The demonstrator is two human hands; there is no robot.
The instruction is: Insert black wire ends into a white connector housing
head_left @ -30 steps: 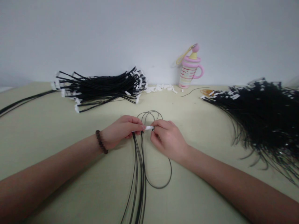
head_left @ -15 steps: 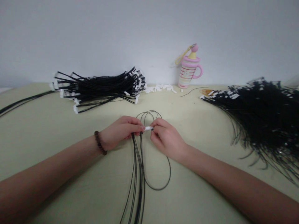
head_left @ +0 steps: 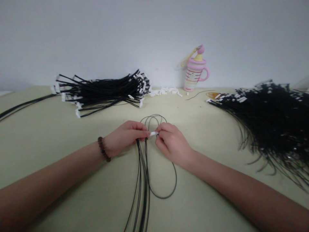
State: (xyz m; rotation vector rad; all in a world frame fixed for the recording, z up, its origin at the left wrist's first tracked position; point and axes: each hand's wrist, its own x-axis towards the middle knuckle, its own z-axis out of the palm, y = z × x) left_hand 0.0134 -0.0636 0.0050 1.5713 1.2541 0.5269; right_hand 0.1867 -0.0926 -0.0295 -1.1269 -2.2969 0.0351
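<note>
Through the head camera I see the left hand and right hand, fingertips pinched together on opposite ends of a white plug mid-table, black wires trailing nearward from the left hand.

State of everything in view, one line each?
Left hand: pinching the white connector's left end
Right hand: pinching its right end
White connector: held between both hands
Black wires: trailing below, some looped
Left wire heap: piled lengthwise
Right wire heap: piled, strands fanned
Mug: standing, lid on
</note>
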